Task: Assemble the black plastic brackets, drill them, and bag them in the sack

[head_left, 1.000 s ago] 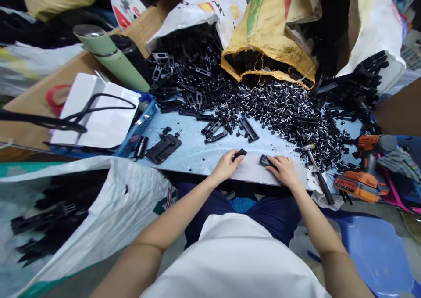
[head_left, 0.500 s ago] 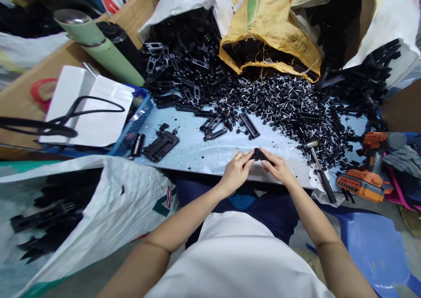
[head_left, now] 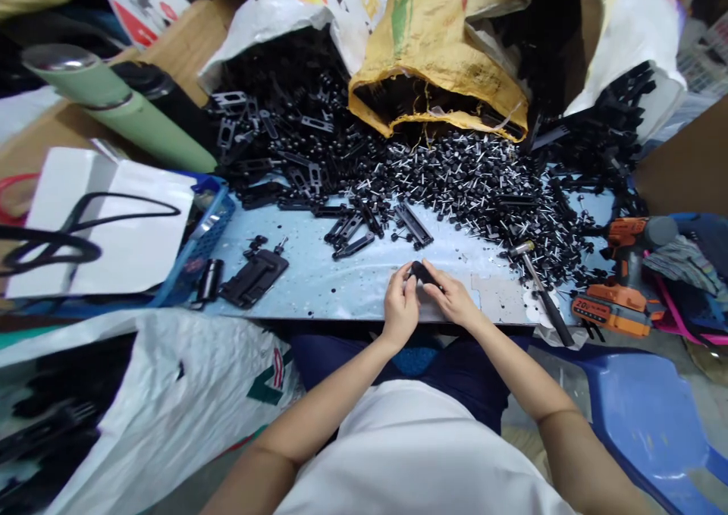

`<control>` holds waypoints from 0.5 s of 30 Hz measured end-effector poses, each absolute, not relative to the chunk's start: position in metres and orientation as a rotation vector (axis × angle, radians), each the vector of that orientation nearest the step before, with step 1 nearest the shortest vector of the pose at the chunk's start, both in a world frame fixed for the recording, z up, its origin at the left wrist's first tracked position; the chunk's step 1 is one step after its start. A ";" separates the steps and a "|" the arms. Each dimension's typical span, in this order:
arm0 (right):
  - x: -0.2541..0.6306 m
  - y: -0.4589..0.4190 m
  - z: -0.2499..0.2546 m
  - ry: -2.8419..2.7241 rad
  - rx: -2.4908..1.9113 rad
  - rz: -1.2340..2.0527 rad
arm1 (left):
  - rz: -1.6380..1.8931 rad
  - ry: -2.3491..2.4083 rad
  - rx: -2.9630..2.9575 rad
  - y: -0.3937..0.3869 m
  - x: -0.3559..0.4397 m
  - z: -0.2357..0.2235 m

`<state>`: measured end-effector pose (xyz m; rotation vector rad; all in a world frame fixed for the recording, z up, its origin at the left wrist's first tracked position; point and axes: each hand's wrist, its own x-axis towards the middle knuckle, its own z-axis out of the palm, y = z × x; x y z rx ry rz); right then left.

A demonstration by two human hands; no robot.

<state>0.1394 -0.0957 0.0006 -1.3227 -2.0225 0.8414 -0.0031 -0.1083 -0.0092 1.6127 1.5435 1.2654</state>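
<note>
At the front edge of the light-blue table [head_left: 318, 287], my left hand [head_left: 400, 303] and my right hand [head_left: 453, 296] meet around a small black plastic part [head_left: 422, 272]. Fingers of both hands are closed on it, and they partly cover it. Whether it is one piece or two pressed together I cannot tell. Just beyond my hands lie a long black channel-shaped piece [head_left: 414, 225] and several slotted black pieces [head_left: 353, 234]. Off to the left rests a flat black plate [head_left: 253, 278].
Black-headed metal pins [head_left: 483, 181] are heaped behind, below a yellow sack [head_left: 437, 37]. On the right are a hammer [head_left: 543, 291] and an orange cordless drill [head_left: 619, 287]. A blue basket [head_left: 210, 234], a green flask [head_left: 130, 117] and a white sack [head_left: 187, 378] stand left.
My hands, earlier apart with a black part in each, came together so that the parts met. They now hold a black part jointly, turned at a slant. The view has shifted a little.
</note>
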 end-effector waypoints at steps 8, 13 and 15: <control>0.275 0.010 0.044 -1.674 -1.950 0.000 | 0.414 1.211 2.443 -0.091 -0.014 -0.004; 0.353 0.048 0.070 -1.329 -2.167 -0.060 | 0.254 1.336 2.574 -0.079 -0.015 0.004; 0.363 0.048 0.077 -1.274 -2.181 -0.053 | 0.227 1.436 2.554 -0.082 -0.019 0.000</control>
